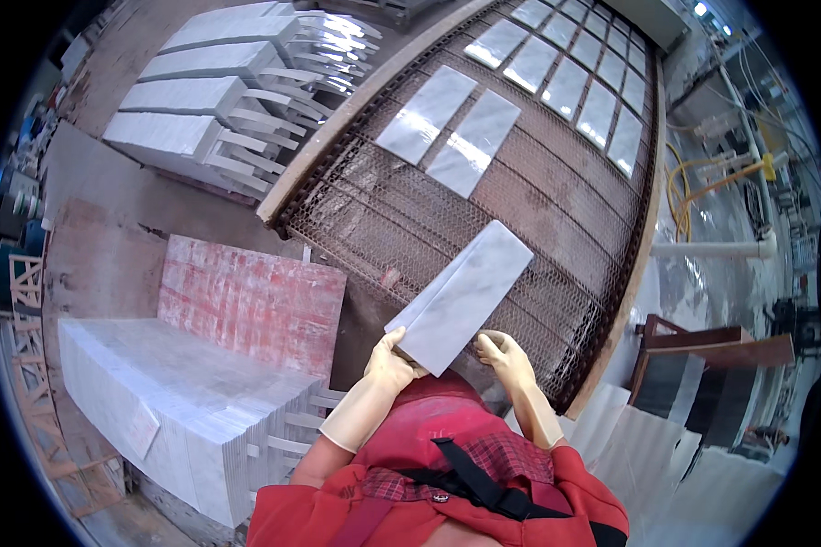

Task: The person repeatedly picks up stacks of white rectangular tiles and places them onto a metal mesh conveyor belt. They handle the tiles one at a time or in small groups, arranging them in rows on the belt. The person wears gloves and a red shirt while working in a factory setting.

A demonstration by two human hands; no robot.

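Two long grey-white marble tiles (470, 296), one overlapping the other, slant up and to the right over the near end of a wire-mesh conveyor (556, 310). My left hand (390, 366), in a cream rubber glove, grips their lower left end, its thumb on the edge and its other fingers mostly underneath. Just right of the tiles' lower part is my right hand (505, 358), gloved alike. Its fingers curl in toward the thumb, a small gap from the tile edge, and nothing shows in them. Farther up the mesh lie two glossy tiles (472, 144) side by side.
Several rows of shiny tiles (561, 82) cover the conveyor's far end. At my left stands a long stack of upright tiles (192, 383) beside a red-stained board (251, 296). Banded tile bundles (178, 128) stand beyond. A yellow hose (678, 187) hangs at the right.
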